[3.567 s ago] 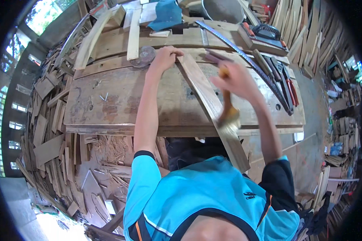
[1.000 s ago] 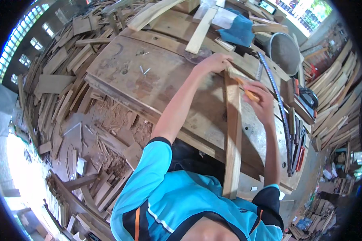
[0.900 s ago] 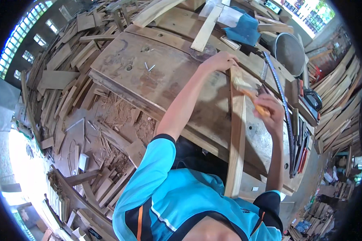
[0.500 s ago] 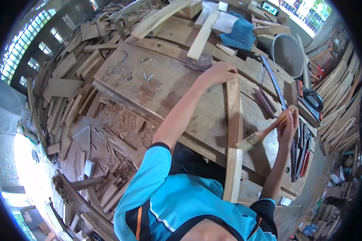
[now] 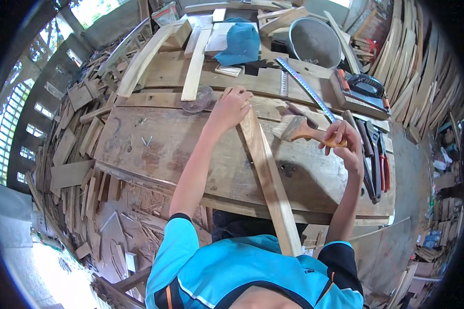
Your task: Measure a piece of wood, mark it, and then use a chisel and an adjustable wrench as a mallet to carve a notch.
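A long narrow wooden board (image 5: 268,185) runs from the middle of the workbench (image 5: 180,154) down to my body. My left hand (image 5: 232,108) is closed on the board's far end. My right hand (image 5: 344,141) grips the wooden handle of a wide paintbrush (image 5: 297,129), with its pale bristles held just right of the board's upper part. Partly behind the brush lie brown cylindrical pieces (image 5: 299,112). Left of my left hand are a round dark disc (image 5: 198,102) and a pale strip (image 5: 196,67). A steel ruler (image 5: 304,85) lies diagonally beyond the brush.
Pliers and dark tools (image 5: 376,159), a boxed tool (image 5: 366,92), a blue cloth (image 5: 236,44) and a metal bucket (image 5: 314,41) occupy the bench. Piled wood scraps (image 5: 72,165) surround its left side; long planks (image 5: 402,62) lean at the right.
My view has swung back and forth. The brush has gone from strokes on the board, lately low along it, up to beside its upper part. My left hand stays at the board's end.
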The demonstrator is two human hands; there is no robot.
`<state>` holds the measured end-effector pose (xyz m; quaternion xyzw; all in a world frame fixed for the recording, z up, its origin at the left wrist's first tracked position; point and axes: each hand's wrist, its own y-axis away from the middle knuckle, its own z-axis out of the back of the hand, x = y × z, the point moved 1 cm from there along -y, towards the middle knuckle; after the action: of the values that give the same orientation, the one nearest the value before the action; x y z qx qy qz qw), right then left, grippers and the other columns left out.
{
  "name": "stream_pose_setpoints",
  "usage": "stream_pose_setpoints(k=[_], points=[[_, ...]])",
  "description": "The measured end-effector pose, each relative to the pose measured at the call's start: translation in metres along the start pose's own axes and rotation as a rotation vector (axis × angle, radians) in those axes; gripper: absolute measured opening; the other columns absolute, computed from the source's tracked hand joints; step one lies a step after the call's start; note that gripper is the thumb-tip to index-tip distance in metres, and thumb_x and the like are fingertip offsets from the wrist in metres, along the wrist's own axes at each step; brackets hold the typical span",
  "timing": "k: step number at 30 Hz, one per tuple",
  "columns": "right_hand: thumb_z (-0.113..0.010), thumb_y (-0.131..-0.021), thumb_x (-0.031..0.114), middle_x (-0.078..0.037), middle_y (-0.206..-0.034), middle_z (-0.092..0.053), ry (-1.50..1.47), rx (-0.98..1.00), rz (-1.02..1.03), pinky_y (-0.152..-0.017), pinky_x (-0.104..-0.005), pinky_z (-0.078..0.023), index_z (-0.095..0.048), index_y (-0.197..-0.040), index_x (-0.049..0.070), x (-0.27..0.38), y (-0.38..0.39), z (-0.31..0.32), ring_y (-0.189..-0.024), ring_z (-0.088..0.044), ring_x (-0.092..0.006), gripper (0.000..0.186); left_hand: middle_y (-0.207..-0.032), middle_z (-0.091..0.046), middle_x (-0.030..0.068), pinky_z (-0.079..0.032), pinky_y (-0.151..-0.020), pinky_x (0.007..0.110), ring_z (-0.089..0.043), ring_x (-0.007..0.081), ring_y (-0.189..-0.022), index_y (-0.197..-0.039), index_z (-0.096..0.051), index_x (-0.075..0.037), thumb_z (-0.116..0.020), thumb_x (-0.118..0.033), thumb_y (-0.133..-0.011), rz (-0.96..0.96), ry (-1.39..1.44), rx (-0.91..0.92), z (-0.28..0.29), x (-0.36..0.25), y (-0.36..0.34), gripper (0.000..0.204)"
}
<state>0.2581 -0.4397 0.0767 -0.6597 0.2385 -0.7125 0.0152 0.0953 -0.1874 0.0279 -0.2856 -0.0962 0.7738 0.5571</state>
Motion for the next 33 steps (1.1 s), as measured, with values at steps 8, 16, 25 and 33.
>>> stream_pose_setpoints(k=[8,16,25,33], points=[[-0.057,-0.075,0.015,-0.007,-0.080,-0.049,0.215,-0.001,-0.107,-0.050,-0.0190,-0.041,-0.044,-0.070,0.002,0.001,-0.001,0.003,-0.062,-0.053,-0.0105,0.019,-0.103,-0.051,0.0111,-0.038,-0.086,0.036,-0.047,0.0287,-0.098,-0.096,-0.055,-0.004,-0.056,-0.018,-0.076,-0.028,-0.006,0.120,-0.004,-0.023,0.006,0.025],[-0.061,-0.073,0.016,-0.004,-0.079,-0.049,0.416,0.029,-0.021,-0.058,-0.0217,-0.040,-0.050,-0.080,0.001,-0.002,-0.001,0.014,-0.066,-0.048,-0.0097,0.020,-0.100,-0.052,0.0122,-0.038,-0.087,0.036,-0.047,0.0291,-0.098,-0.093,-0.056,-0.002,-0.056,-0.021,-0.077,-0.007,0.071,0.161,-0.003,-0.024,0.009,0.025],[-0.059,-0.071,0.013,-0.004,-0.078,-0.049,0.393,-0.024,-0.101,-0.063,-0.0223,-0.039,-0.051,-0.080,0.000,0.002,0.000,0.010,-0.069,-0.047,-0.0107,0.017,-0.094,-0.053,0.0143,-0.040,-0.084,0.036,-0.049,0.0296,-0.095,-0.092,-0.057,0.000,-0.058,-0.020,-0.075,-0.017,0.064,0.161,0.000,-0.025,0.007,0.026],[-0.058,-0.074,0.019,-0.003,-0.081,-0.047,0.477,0.038,-0.040,-0.054,-0.0193,-0.039,-0.050,-0.081,0.002,-0.002,-0.001,0.015,-0.064,-0.046,-0.0072,0.020,-0.091,-0.056,0.0146,-0.040,-0.081,0.038,-0.051,0.0303,-0.092,-0.089,-0.058,-0.001,-0.058,-0.020,-0.074,-0.035,0.031,0.119,-0.004,-0.022,0.008,0.024]])
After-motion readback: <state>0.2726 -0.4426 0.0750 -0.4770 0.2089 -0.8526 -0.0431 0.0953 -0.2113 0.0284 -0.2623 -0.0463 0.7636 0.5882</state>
